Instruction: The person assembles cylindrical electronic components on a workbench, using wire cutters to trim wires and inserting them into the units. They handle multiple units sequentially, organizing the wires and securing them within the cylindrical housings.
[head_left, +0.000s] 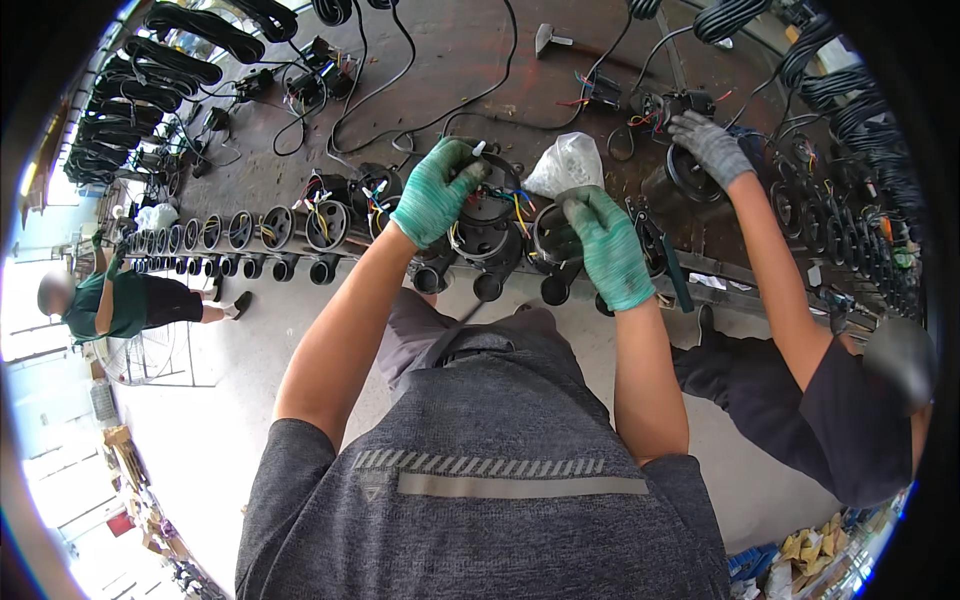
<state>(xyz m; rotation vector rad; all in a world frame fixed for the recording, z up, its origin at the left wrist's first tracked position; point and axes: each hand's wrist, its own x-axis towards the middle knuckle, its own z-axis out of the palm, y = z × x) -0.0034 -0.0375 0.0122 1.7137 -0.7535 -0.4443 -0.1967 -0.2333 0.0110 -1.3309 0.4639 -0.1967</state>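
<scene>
My left hand, in a green glove, is closed in a pinch, with a small white wire cap at its fingertips. Just right of it, a black round motor housing at the bench edge has yellow, blue and red wires coming out. My right hand, gloved alike, bends its closed fingers over the rim of the neighbouring black housing; whatever they hold is hidden. Between and beyond both hands sits a clear plastic bag of small white pieces. Hand pliers lie right of my right hand.
More black housings line the bench edge on both sides. Coiled black cables hang along the far side, leads running over the dark bench. A hammer lies far back. At right, a co-worker's grey-gloved hand touches a larger housing; another person stands far left.
</scene>
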